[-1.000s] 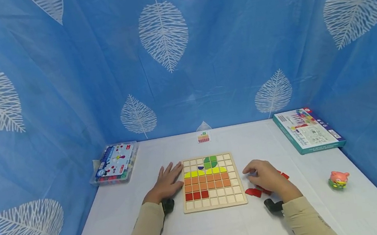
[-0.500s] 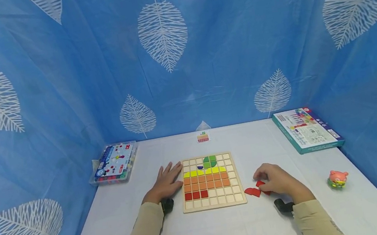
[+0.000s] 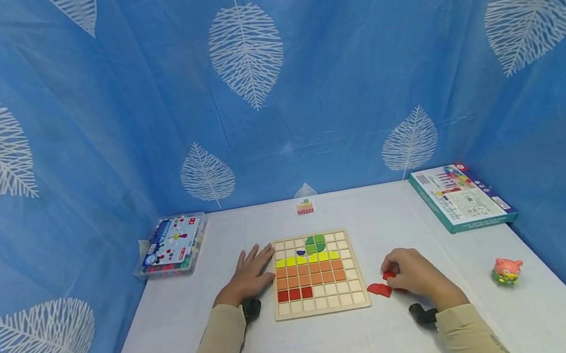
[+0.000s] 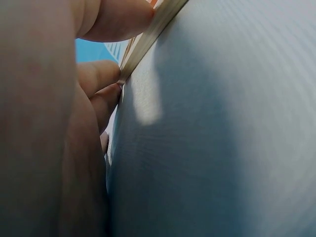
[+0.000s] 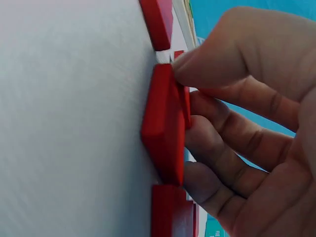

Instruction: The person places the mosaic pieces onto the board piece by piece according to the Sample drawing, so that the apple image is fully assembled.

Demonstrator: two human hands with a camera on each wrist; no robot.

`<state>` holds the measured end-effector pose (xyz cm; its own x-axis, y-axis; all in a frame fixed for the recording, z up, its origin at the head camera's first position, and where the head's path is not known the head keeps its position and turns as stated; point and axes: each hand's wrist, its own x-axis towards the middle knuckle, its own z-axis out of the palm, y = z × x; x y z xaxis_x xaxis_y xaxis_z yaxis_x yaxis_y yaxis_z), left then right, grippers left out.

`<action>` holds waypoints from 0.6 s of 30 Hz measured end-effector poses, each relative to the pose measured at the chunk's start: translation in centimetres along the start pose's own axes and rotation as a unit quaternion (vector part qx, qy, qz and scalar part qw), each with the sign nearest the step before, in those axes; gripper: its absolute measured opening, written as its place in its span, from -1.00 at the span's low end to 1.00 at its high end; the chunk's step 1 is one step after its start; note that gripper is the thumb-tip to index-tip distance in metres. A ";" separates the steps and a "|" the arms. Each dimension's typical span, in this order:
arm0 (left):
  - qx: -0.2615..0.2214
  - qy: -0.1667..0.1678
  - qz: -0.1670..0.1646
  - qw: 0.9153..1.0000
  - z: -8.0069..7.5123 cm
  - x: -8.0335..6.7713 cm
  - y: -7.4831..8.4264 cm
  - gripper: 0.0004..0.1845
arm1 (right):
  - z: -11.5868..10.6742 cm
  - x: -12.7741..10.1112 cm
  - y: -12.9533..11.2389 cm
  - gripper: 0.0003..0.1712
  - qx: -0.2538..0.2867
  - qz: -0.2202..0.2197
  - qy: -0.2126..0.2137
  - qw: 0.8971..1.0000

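A square wooden grid board lies mid-table, with green, blue, yellow, orange and red flat pieces set in some of its cells. My left hand rests flat, fingers spread, against the board's left edge. To the right of the board, my right hand pinches a red tile between thumb and fingers, low over the table. In the right wrist view the thumb presses on a red tile among other red tiles. Two loose red pieces lie between board and hand.
A small picture card lies behind the board. A clear plastic case sits at the back left, and a flat game box at the back right. A pink toy figure stands far right. Blue curtains surround the table.
My right hand has drawn back to the right and slightly nearer from the board's edge, down onto the red tiles, and now pinches one. My left hand has stayed in place.
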<state>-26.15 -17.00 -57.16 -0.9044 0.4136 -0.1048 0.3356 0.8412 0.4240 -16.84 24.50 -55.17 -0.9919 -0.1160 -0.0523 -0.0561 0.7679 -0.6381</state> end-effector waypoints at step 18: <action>0.001 -0.001 0.002 1.000 0.0 0.1 -0.2 -0.19 | 3.0 1.5 -5.4 -0.81 0.020 -0.130 -0.007 0.991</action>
<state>-26.35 -17.13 -57.27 -0.9026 0.4175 -0.1051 0.3396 0.8404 0.4223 -17.66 18.25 -54.12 -0.9428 -0.3152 0.1084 -0.3050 0.6848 -0.6618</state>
